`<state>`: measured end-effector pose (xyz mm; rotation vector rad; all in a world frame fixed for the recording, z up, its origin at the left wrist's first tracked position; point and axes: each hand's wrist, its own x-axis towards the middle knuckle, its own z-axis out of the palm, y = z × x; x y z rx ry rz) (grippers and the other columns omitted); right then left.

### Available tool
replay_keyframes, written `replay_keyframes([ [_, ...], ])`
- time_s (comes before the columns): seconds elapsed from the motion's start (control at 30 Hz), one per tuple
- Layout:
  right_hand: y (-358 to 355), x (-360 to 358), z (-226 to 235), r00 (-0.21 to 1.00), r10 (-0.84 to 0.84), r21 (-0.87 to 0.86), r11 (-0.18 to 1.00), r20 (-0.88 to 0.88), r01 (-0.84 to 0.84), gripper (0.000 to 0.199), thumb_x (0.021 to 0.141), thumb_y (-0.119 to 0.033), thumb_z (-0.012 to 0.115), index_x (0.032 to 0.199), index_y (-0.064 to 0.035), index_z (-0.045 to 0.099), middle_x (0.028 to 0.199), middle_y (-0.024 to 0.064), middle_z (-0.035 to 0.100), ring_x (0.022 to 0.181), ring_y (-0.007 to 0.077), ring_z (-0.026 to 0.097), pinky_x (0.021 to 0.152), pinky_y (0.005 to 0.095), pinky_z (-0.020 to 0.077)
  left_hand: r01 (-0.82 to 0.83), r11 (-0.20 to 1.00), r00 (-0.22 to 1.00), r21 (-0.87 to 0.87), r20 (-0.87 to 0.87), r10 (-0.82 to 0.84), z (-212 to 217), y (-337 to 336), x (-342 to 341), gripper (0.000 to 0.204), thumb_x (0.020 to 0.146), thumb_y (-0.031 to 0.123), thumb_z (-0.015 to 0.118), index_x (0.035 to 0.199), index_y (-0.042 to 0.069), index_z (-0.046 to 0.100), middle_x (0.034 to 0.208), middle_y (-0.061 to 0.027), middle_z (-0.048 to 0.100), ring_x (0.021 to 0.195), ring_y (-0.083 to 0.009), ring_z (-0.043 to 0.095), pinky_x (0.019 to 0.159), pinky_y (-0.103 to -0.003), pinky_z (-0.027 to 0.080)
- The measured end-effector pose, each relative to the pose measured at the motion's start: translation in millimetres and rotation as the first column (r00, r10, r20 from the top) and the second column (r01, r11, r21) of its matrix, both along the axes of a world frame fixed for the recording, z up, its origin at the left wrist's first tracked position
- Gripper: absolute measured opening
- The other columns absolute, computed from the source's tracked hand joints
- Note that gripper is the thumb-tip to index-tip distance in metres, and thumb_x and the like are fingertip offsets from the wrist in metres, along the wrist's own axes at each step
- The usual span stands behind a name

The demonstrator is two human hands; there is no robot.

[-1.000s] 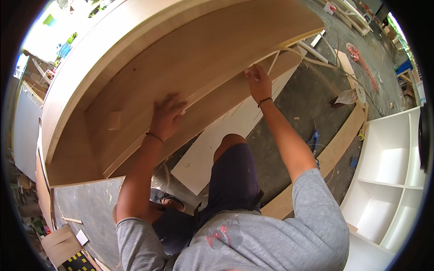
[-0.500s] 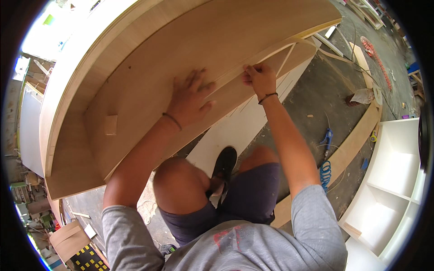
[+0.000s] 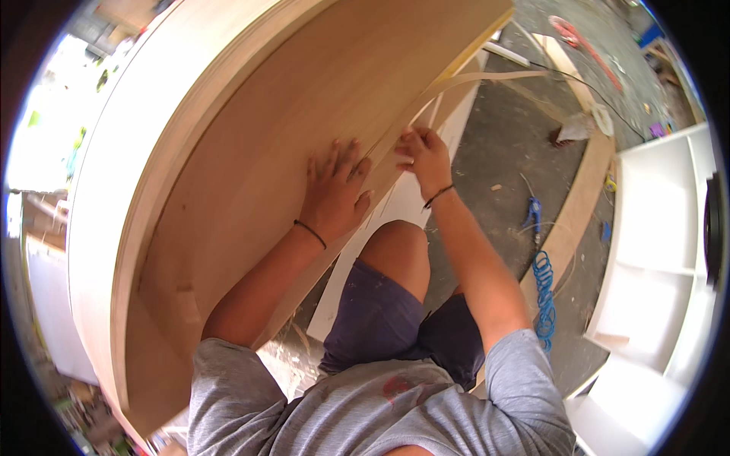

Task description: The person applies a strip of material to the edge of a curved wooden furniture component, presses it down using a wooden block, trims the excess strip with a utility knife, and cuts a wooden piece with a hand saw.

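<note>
A large curved wooden cabinet piece (image 3: 266,144) leans across the upper left, its broad inner panel facing me. My left hand (image 3: 334,194) lies flat on that panel close to its edge, fingers spread, holding nothing. Just right of it, my right hand (image 3: 427,161) is at the panel's edge, with thumb and fingers curled around a thin pale edging strip (image 3: 471,77). From there the strip runs up along the edge, then bends away to the right in a loose loop. The fingertips partly hide where it meets the wood.
A white board (image 3: 395,204) lies on the floor below the panel. To the right are a blue air gun (image 3: 534,211) with a coiled blue hose (image 3: 543,285), a long curved wooden strip (image 3: 582,205) and a white shelf unit (image 3: 646,235).
My view has turned, so the cabinet piece appears steeper. My right hand has come down along the panel's edge, nearer to me. My left hand stays flat on the panel.
</note>
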<state>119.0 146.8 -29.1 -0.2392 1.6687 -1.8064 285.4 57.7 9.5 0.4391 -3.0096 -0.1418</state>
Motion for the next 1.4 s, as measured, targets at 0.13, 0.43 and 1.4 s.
replay_keyframes([
  [0.13, 1, -92, 3, 0.926, -0.188, -0.056, 0.974, 0.328, 0.218, 0.037, 0.087, -0.037, 0.059, 0.108, -0.0072, 0.054, 0.102, 0.0056, 0.057, 0.096, 0.0184, 0.055, 0.075, 0.0374, 0.048, 0.026, 0.999, 0.999, 0.024, -0.025, -0.026, -8, 1, -13, 0.048, 0.082, 0.023, 0.058, 0.126, 0.006, 0.045, 0.145, -0.0168, 0.025, 0.134, -0.0405, 0.021, 0.099, -0.067, 0.02],
  [0.43, -2, -214, -15, 0.9, -0.312, -0.088, 0.931, 0.305, 0.353, 0.023, 0.082, -0.021, 0.067, 0.1, -0.0096, 0.059, 0.088, 0.0028, 0.055, 0.078, 0.0153, 0.052, 0.07, 0.0362, 0.0445, 0.056, 0.997, 0.998, 0.051, -0.042, -0.054, -10, 1, -12, 0.046, 0.084, 0.02, 0.054, 0.126, 0.006, 0.045, 0.145, -0.0167, 0.025, 0.134, -0.0411, 0.02, 0.1, -0.068, 0.017],
  [1.4, -35, -217, -9, 0.915, -0.36, -0.154, 0.93, -0.182, 0.335, 0.031, 0.079, -0.004, 0.06, 0.107, 0.0081, 0.052, 0.094, 0.0143, 0.061, 0.074, 0.0176, 0.062, 0.055, 0.0256, 0.0537, -0.046, 0.998, 0.984, -0.041, -0.171, 0.038, -16, -4, -106, 0.038, 0.084, 0.029, 0.057, 0.12, 0.02, 0.057, 0.139, -0.0165, 0.035, 0.127, -0.0426, 0.033, 0.096, -0.063, 0.03],
])
